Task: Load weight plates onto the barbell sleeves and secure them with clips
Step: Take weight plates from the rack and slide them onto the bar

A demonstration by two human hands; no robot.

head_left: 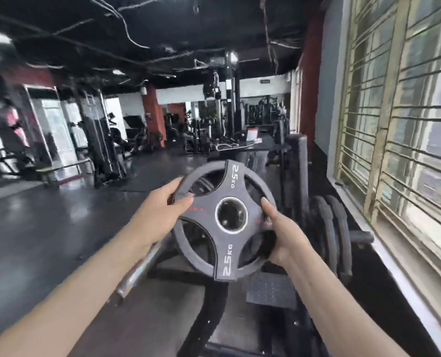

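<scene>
A person's left hand curls its fingers through a cut-out of a 2.5 kg weight plate, thumb pressed on the rim, while the right hand grips the opposite edge, thumb laid on the face and fingers hidden behind. The plate hangs in the air between both sets of fingers, above a chrome barbell sleeve that angles below the left wrist; stored plates stand just beyond the right fingers. Loading well likely means lining the centre hole squarely with the sleeve before sliding.

The floor on the left is lying open. Big plates and the window wall are blocking the right side.
</scene>
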